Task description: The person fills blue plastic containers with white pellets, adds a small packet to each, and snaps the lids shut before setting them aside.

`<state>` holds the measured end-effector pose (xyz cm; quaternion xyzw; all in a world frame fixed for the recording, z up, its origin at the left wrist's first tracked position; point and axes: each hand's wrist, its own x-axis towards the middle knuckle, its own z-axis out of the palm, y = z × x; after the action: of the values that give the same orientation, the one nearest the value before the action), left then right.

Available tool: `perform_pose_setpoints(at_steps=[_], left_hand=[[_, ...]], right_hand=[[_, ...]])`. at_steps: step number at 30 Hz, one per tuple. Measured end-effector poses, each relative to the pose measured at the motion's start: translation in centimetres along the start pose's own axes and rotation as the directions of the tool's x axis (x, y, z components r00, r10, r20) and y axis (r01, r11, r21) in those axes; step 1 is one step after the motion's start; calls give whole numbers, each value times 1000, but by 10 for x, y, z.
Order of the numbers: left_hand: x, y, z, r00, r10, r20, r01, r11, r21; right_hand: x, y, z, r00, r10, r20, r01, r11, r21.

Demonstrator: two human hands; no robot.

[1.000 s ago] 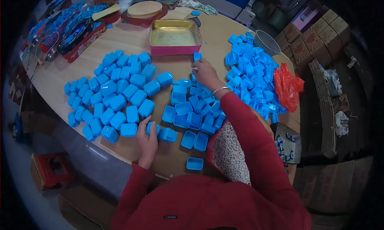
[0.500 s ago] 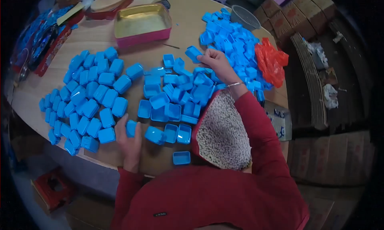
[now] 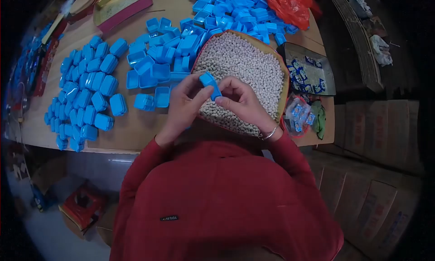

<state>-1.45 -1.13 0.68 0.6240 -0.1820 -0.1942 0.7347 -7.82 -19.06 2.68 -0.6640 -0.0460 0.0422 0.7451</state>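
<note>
In front of my chest, a small blue plastic box (image 3: 209, 85) is held between both hands, over the near left part of a red-rimmed container of white pellets (image 3: 244, 57). My left hand (image 3: 188, 100) has its fingers closed on the box from the left. On the right side my right hand (image 3: 242, 102) pinches it with thumb and fingers. Whether the box is one piece or two is partly hidden by the fingers. Just left of my hands stand open blue box halves (image 3: 161, 97), with a closed blue box (image 3: 144, 102) beside them.
Many closed blue boxes (image 3: 90, 82) cover the table's left side. A heap of loose blue parts (image 3: 235, 7) lies at the back beside a red plastic bag (image 3: 290, 7). Right of the pellets sit a metal tray (image 3: 324, 73) with small packets and a clear bag (image 3: 298, 116).
My right hand has come back from the far heap, and my left hand has moved right from the closed boxes. Both now meet on one blue box. The camera view has shifted.
</note>
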Motion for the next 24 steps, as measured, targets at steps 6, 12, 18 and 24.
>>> perform_pose_setpoints(at_steps=[6,12,18,24], left_hand=[[-2,2,-27,981,-164,106,195,853,-484],[-5,7,-26,954,-225,197,293,836,-464],[3,6,-10,907,-302,293,399,838,-372],[18,-9,29,857,-333,393,363,932,-2]], right_hand=[[36,58,-67,968,-231,100,162,266,-950],[-13,17,-25,944,43,327,287,378,-880],[-70,9,-75,988,68,140,90,486,-869],[-59,-22,-70,999,-23,28,36,631,-775]])
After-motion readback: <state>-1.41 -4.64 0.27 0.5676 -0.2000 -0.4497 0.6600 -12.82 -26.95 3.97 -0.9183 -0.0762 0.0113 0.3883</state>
